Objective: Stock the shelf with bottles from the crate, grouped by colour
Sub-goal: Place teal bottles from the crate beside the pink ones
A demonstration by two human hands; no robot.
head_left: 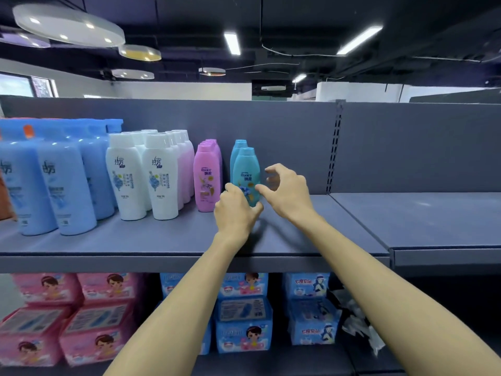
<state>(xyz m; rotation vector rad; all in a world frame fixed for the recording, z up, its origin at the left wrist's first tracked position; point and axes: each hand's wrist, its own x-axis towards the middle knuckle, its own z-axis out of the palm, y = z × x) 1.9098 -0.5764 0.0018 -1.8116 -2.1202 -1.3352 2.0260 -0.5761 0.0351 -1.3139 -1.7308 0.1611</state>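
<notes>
While both hands (252, 202) meet two teal bottles (246, 172), four pink bottles (206, 177) stand beside.

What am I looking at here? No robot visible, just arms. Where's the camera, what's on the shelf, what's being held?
There is no robot: a person does the job bare-handed. The single picture comes from a wide-angle camera on their head, looking forward and down, so both forearms reach in from the bottom.

On the grey shelf stand bottles grouped by colour, left to right: blue bottles, white bottles, pink bottles, then two teal bottles, the front teal bottle and another behind it.

The left hand grips the front teal bottle low down, where it stands on the shelf. The right hand is beside it with fingers curled and spread, apparently holding nothing. The lower shelf holds pink and blue packs. The crate is not in view.
</notes>
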